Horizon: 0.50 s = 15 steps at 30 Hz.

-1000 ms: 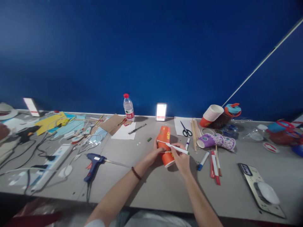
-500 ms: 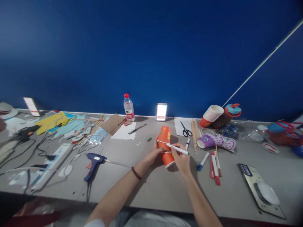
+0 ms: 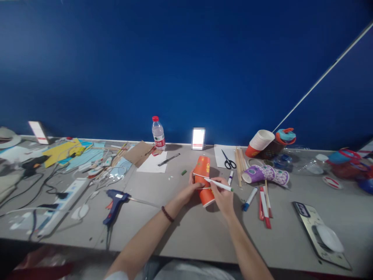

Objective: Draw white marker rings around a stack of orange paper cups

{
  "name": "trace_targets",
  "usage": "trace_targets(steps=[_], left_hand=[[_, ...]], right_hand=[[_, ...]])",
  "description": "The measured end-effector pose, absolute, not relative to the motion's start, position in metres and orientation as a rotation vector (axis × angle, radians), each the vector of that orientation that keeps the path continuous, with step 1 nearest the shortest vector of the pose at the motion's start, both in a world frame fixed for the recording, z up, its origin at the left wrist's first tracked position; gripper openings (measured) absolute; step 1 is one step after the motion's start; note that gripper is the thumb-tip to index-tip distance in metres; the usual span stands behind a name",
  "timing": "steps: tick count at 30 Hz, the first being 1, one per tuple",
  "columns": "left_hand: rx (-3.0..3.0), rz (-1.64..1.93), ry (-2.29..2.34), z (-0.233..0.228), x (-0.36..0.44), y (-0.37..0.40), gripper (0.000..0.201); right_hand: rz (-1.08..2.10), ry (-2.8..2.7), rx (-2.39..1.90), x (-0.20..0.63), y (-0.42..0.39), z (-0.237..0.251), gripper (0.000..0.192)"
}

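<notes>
Two orange paper cups (image 3: 201,166), joined end to end, are held tilted over the table in front of me. My left hand (image 3: 191,191) is closed around their left side, with the thumb lying across the front near the middle. In my right hand (image 3: 223,197) is a white marker pen (image 3: 220,184) with a green end, gripped like a writing tool. Its tip meets the cups near the joint; any mark it leaves is too small to make out. A small green cap (image 3: 183,172) lies on the table, left of the cups.
At the left are a blue glue gun (image 3: 115,206) and a power strip (image 3: 64,206) with cables. A water bottle (image 3: 159,134) stands behind. To the right lie scissors (image 3: 229,160), wooden sticks (image 3: 239,165), purple cups (image 3: 265,174), markers (image 3: 250,198) and a phone (image 3: 317,233).
Both hands, the cups and the marker stay almost where they were. The view has shifted very slightly.
</notes>
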<state>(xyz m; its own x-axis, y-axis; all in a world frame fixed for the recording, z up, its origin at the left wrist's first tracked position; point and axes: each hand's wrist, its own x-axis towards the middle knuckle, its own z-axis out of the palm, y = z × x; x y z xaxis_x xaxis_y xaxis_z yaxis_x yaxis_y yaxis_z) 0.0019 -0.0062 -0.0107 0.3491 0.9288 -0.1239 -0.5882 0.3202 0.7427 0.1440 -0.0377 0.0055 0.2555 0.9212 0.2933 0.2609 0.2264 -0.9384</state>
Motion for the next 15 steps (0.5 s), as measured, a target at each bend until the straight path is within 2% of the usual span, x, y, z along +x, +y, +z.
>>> trace_targets(steps=[15], left_hand=[[0.658,1.098,0.621,-0.0147,0.0021,-0.0058,0.074]], right_hand=[[0.723,-1.241,-1.295,0.1442,-0.0386,0.0074,0.016]])
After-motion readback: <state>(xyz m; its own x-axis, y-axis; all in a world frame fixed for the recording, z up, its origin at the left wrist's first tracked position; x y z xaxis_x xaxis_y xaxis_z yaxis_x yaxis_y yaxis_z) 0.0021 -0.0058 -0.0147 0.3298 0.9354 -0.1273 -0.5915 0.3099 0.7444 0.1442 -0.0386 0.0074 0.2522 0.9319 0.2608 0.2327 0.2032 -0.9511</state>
